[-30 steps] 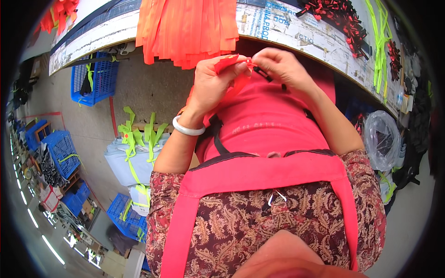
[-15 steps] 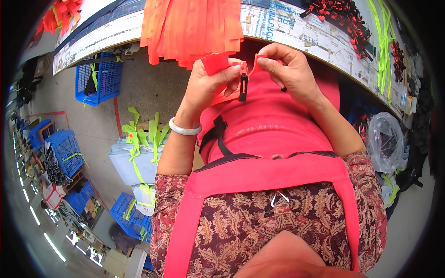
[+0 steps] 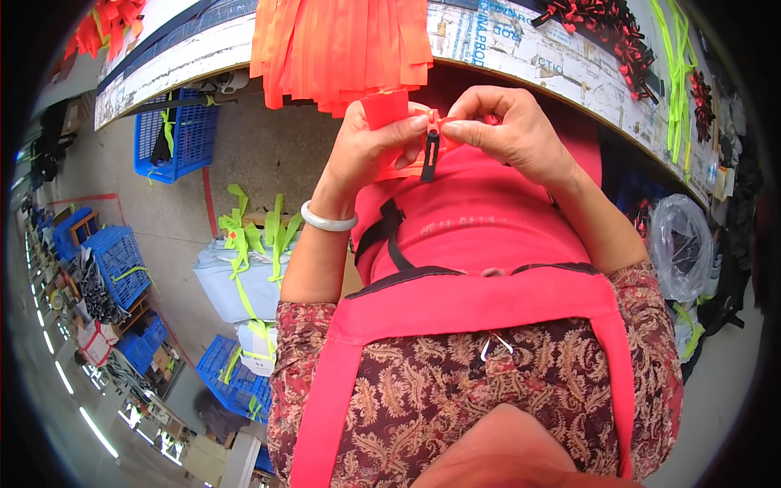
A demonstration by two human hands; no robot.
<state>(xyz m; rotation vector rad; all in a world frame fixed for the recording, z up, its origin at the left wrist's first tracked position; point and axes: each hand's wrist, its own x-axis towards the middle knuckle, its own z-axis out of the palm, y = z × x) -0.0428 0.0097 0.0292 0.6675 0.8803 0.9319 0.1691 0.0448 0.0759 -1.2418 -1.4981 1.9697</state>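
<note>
Up by the table edge, my left hand (image 3: 370, 146) is closed round an orange-red zipper tape (image 3: 386, 107), with one wide end standing up above the fingers. A zipper slider (image 3: 433, 124) in the same colour sits at the left thumb tip, its black pull (image 3: 429, 159) hanging down. My right hand (image 3: 514, 134) pinches at the slider's right side, where the zipper's end meets it. Small red pieces show between the curled right fingers; I cannot tell their kind clearly. A thick bundle of orange zipper tapes (image 3: 342, 53) drapes over the table edge just beyond my left hand.
The white table (image 3: 521, 45) curves across the far side. On it lie a heap of red-and-black sliders (image 3: 606, 37) and yellow-green strips (image 3: 675, 89). Blue crates (image 3: 173, 134) and pale wrapped bundles (image 3: 236, 281) stand on the floor at left. A clear plastic roll (image 3: 680, 244) is at right.
My right hand has come left, bringing the zipper end against the slider; the gap between the two hands has closed. The left hand keeps its hold.
</note>
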